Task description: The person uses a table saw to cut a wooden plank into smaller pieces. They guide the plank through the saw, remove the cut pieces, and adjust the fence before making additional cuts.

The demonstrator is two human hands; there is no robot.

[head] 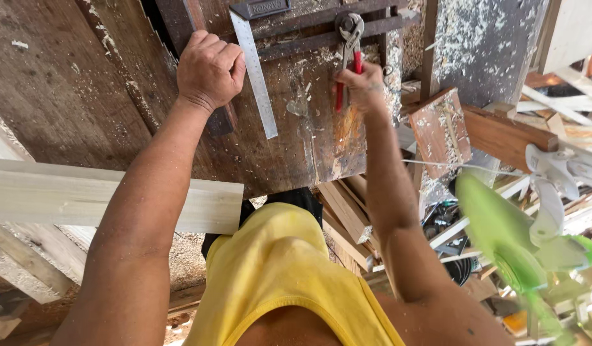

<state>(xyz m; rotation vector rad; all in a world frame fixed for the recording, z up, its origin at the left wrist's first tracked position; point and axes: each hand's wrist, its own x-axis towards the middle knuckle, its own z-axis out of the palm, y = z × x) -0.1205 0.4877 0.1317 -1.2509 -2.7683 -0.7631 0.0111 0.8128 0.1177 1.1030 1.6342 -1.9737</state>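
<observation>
Right hand (365,82) is gripping the red-handled pliers (348,48), jaws up on a dark metal bar (328,29) of the workbench (84,83). Left hand (209,69) is clenched beside the steel ruler (255,74). No containers visible, just wood shavings (475,38) everywhere.

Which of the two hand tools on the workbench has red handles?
The pliers held by the right hand; the steel ruler beside the left hand is bare grey metal.

The green fan (501,237) is blurred. The right hand (363,86) hides the red pliers' (349,45) lower handles; the metal ruler's (254,70) top is cut off.
</observation>
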